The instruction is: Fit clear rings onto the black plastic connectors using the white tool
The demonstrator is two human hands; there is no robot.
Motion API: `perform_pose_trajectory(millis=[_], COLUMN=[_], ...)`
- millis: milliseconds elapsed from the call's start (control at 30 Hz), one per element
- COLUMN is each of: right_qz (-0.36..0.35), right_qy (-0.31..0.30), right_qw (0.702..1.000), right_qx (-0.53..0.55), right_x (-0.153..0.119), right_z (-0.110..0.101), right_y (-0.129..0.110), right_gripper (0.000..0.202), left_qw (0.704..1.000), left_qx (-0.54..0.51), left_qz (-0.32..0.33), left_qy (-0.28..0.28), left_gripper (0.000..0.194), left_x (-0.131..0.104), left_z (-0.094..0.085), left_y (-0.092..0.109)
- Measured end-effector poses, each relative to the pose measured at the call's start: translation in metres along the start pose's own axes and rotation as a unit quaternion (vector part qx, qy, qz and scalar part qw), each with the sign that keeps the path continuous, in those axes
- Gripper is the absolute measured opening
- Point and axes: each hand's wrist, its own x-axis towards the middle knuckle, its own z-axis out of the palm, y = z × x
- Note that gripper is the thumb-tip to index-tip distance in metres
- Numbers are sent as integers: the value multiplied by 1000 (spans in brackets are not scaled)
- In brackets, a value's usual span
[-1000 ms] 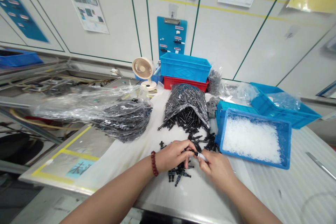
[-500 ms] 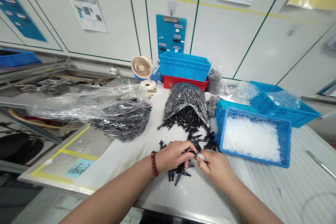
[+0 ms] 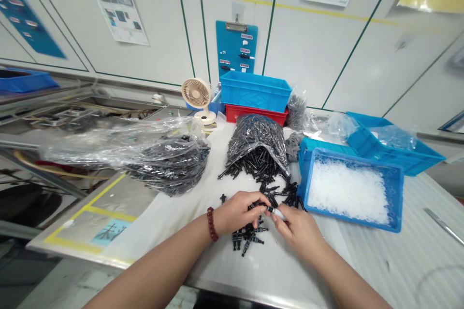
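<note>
My left hand [image 3: 241, 212], a dark red bead bracelet at its wrist, pinches a slim black plastic part [image 3: 268, 208] between thumb and fingers. Closed round a white cylinder-shaped tool [image 3: 278, 213] is my right hand [image 3: 300, 229]; the tool's tip meets or nearly meets the part's end. Below the left hand lie several black parts with pale rings [image 3: 248, 241], partly covered by the fingers. Beyond the hands, loose black parts [image 3: 290, 193] spill from an open clear bag [image 3: 259, 133]. Right of them, a blue bin [image 3: 395, 198] holds many small translucent white rings [image 3: 346, 190].
A second bag of black parts [image 3: 170, 164] lies at the left. Behind stand a small fan [image 3: 196, 94], a blue crate [image 3: 255, 91] on a red one [image 3: 239, 113], and another blue bin [image 3: 416, 159]. A metal strip [image 3: 444, 226] rests at the right.
The white tool and the part's end have shifted slightly, and more of the part's pale-ringed end shows between the hands. Both hands keep their grip in nearly the same place.
</note>
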Motion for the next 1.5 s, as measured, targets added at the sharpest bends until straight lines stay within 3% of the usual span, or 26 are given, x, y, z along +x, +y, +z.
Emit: perform_pose_trajectory(millis=[267,567,767,933,1200,1500], right_qz=[-8,-32,-28,-23,-13,-4], right_qy=[11,45,51,47,38,23], right_qw=[1000,997,997,998,998,998], right_qx=[-20,-50,-46,-39,-51,-55], right_x=[-1,-2,-2,-2,-2,-2], right_z=[0,0,0,-1,-1,0], right_y=[1,-1,0,-2,-3,-5], right_gripper=[31,28,27,27,26,25], left_qw=[1000,977,976,967,941,932], left_qx=[12,158,162,182,246,301], left_qz=[-1,132,124,166,227,202], left_qy=[5,52,78,66,54,25], left_gripper=[15,12,15,9,17,23], left_x=[-1,1,-2,-2,-1,-2], left_z=[-1,1,0,-2,-3,1], left_y=[3,-5,-3,1,2,1])
